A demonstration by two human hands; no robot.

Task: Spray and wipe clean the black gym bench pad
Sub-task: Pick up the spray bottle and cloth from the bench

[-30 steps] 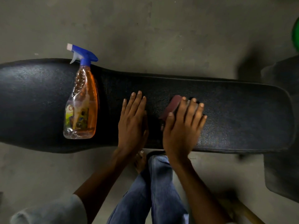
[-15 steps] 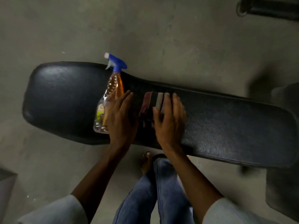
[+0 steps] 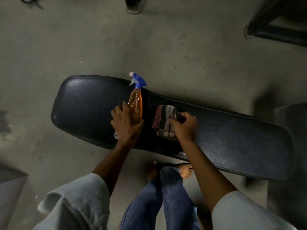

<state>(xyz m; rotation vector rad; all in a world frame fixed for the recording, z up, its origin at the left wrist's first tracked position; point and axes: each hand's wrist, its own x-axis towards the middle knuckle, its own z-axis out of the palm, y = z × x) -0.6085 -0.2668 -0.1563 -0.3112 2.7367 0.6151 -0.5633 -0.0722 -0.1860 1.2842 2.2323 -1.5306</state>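
We count one black gym bench pad (image 3: 232, 143), one spray bottle (image 3: 136, 103), one striped cloth (image 3: 163, 122) and our two hands. The pad runs from the left, where its wide rounded end sits, to the right, where it slopes nearer to us and narrows to a blunt end. Its far edge and near edge are both in view along most of the length. Grey floor (image 3: 149, 44) lies open on the far side and to the left of the pad. Dark metal frame legs (image 3: 265, 29) stand at the far right, well apart from the pad, and another dark foot (image 3: 132, 7) shows at the far edge of the view. Our jeans-clad legs (image 3: 159, 200) and bare feet (image 3: 186, 171) stand just beside the near edge.

The bottle lies on the pad left of its middle, blue trigger head (image 3: 138, 79) at the far edge, orange liquid inside. Our left hand (image 3: 127, 123) wraps its curled fingers round the lower body of the bottle. The cloth lies bunched on the pad just right of the bottle, apart from it. Our right hand (image 3: 183, 125) pinches the cloth's right side with bent fingers. The long right stretch of the pad carries nothing.
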